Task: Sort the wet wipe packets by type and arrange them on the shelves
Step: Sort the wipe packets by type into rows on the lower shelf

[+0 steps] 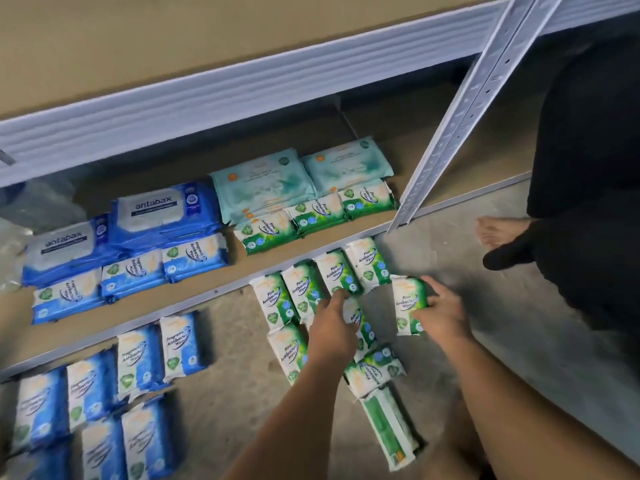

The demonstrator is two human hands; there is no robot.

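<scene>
Pickup step: our left hand (334, 327) and right hand (440, 313) each curl round a green packet (407, 303) in front of the shelf (183, 289). Next: both onto the shelf's green row (311, 216).

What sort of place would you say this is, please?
Likely a storeroom: slotted metal shelving upright, bare concrete floor, and antabax packs and Pine Antibacterial Wipes packets stocked in rows on the lowest shelf.
</scene>
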